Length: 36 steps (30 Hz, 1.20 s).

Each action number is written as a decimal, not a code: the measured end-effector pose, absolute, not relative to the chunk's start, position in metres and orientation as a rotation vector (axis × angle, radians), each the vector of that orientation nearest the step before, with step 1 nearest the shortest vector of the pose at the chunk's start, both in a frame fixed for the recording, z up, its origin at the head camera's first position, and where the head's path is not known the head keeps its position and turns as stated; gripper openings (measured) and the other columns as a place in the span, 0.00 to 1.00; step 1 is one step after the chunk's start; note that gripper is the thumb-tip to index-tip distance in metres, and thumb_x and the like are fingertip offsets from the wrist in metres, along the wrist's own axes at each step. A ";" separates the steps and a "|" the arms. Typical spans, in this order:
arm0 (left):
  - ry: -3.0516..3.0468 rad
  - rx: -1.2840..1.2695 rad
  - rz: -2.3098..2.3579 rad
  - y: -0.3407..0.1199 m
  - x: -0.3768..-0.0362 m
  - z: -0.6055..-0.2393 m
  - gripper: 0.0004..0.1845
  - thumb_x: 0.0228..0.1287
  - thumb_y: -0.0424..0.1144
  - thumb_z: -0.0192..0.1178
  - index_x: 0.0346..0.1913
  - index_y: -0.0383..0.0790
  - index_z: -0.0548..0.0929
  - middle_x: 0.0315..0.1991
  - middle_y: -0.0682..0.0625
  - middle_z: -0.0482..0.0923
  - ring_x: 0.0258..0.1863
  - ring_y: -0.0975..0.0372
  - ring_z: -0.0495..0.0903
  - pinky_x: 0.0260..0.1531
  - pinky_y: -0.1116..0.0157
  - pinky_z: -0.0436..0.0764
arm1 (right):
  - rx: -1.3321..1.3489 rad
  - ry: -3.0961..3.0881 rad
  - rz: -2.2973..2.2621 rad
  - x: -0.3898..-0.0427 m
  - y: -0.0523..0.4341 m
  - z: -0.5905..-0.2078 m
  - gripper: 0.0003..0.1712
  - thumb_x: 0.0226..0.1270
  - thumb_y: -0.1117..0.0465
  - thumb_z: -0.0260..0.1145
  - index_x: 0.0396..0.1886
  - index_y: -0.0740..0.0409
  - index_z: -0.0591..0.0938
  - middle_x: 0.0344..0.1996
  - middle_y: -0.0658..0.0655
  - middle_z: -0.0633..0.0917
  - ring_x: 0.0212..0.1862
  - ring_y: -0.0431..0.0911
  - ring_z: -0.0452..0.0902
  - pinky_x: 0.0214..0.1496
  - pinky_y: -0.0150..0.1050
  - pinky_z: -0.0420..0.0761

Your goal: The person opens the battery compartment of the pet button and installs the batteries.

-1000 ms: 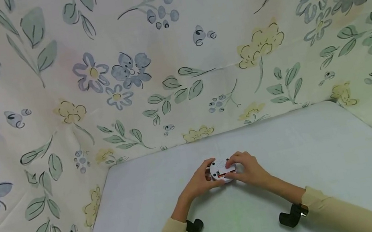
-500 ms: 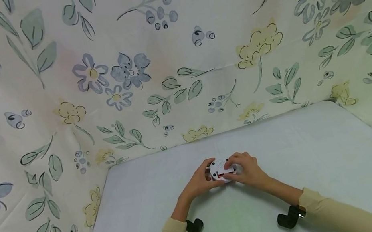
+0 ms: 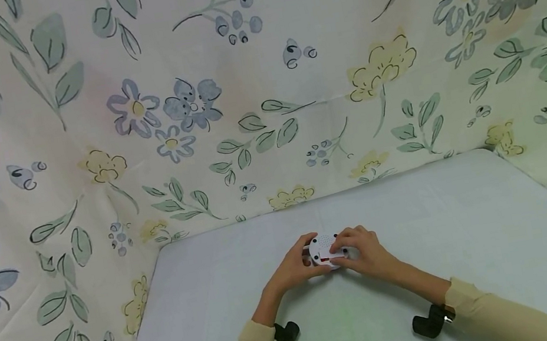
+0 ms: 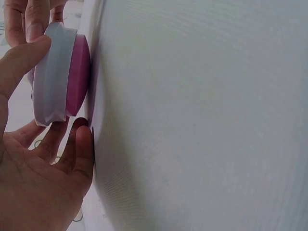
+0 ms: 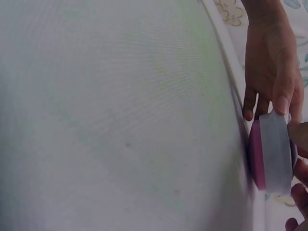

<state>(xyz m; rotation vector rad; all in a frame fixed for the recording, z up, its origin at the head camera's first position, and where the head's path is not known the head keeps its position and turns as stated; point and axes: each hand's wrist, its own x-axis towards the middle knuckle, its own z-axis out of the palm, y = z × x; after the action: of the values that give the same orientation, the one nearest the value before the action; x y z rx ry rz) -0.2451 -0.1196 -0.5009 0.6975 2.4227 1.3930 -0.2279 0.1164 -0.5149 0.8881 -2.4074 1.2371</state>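
A small round device (image 3: 321, 248) with a white perforated top and a pink underside sits on the pale table (image 3: 477, 233), near its middle. My left hand (image 3: 296, 265) grips its left rim with curled fingers and thumb. From the other side my right hand (image 3: 364, 250) pinches its right and near edge, partly covering a red-marked slot. The left wrist view shows the device (image 4: 60, 72) on its pink base, my left hand (image 4: 41, 183) cupped round it. In the right wrist view the device (image 5: 272, 154) stands between both hands, the left hand (image 5: 269, 72) behind it.
Floral cloth (image 3: 251, 96) hangs as walls at the back, left and right of the table. Black wrist cameras (image 3: 285, 332) (image 3: 429, 322) sit on both beige sleeves. The table's near part (image 3: 363, 329) lies between my forearms.
My right hand's fingers have slid a little further over the device's near side, hiding more of the red slot. The left hand and the device stay put.
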 end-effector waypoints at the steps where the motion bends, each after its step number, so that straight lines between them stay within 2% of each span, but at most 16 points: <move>1: 2.425 0.699 1.391 -0.120 -0.245 -0.501 0.43 0.62 0.40 0.74 0.76 0.40 0.63 0.64 0.48 0.72 0.58 0.56 0.76 0.52 0.56 0.78 | 0.896 -2.409 1.239 -0.228 0.117 -0.514 0.10 0.58 0.58 0.80 0.39 0.44 0.89 0.44 0.42 0.82 0.46 0.45 0.69 0.44 0.51 0.62; 8: 2.453 0.691 1.363 -0.119 -0.245 -0.501 0.43 0.62 0.41 0.74 0.76 0.39 0.64 0.63 0.48 0.72 0.57 0.57 0.77 0.51 0.60 0.78 | 0.973 -2.425 1.197 -0.230 0.121 -0.510 0.10 0.59 0.60 0.80 0.40 0.46 0.89 0.44 0.44 0.82 0.48 0.46 0.71 0.45 0.51 0.64; 22: 2.457 0.706 1.342 -0.120 -0.246 -0.499 0.43 0.62 0.41 0.74 0.76 0.38 0.63 0.63 0.46 0.72 0.56 0.57 0.77 0.49 0.63 0.77 | 1.055 -2.446 1.164 -0.236 0.124 -0.507 0.09 0.60 0.61 0.79 0.39 0.47 0.89 0.42 0.43 0.81 0.47 0.44 0.72 0.47 0.51 0.67; 30: 2.439 0.713 1.350 -0.120 -0.245 -0.497 0.42 0.63 0.40 0.73 0.76 0.37 0.63 0.63 0.46 0.72 0.56 0.56 0.77 0.50 0.59 0.78 | 1.038 -2.443 1.187 -0.235 0.120 -0.509 0.09 0.61 0.60 0.78 0.40 0.46 0.89 0.42 0.43 0.80 0.48 0.45 0.72 0.48 0.53 0.68; 36: 2.437 0.759 1.342 -0.121 -0.247 -0.497 0.41 0.64 0.39 0.72 0.75 0.36 0.63 0.64 0.44 0.71 0.56 0.55 0.77 0.51 0.58 0.79 | 0.958 -2.455 1.293 -0.241 0.121 -0.510 0.13 0.57 0.57 0.81 0.42 0.49 0.88 0.46 0.50 0.79 0.50 0.50 0.72 0.51 0.54 0.71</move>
<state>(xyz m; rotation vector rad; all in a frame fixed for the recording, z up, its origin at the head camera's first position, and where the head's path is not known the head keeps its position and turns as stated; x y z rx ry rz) -0.2471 -0.1206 -0.4971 0.7587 2.4374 1.3416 -0.2406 0.1212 -0.5101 0.9584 -2.4551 1.2927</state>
